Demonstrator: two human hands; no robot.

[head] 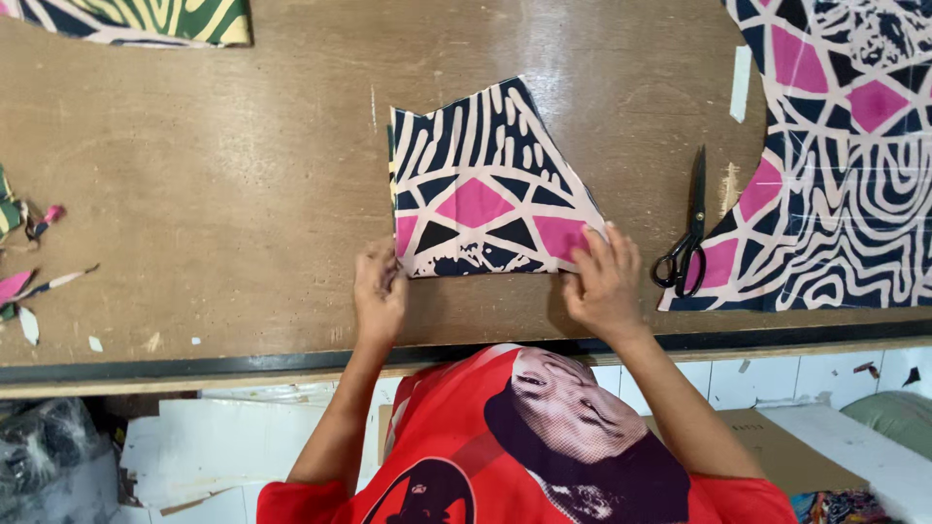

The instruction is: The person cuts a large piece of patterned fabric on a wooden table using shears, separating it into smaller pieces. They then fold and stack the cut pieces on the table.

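Count taken at the bench (223, 194), one in number.

Hands: two, the left hand (379, 291) at 7 o'clock of the cut piece, the right hand (604, 281) at 5 o'clock.

Cut fabric pieces, pink, navy and cream: one small cut piece (481, 189) at centre, one large fabric sheet (845, 175) at 3 o'clock.

Green striped fabric (146, 19): one, at 11 o'clock (only partly in view).

Scissors (687, 238): one pair, black.

Tape strips (741, 82): one, pale, at 1 o'clock.

Fabric scraps (39, 281): several at 9 o'clock; exact count cannot be told.
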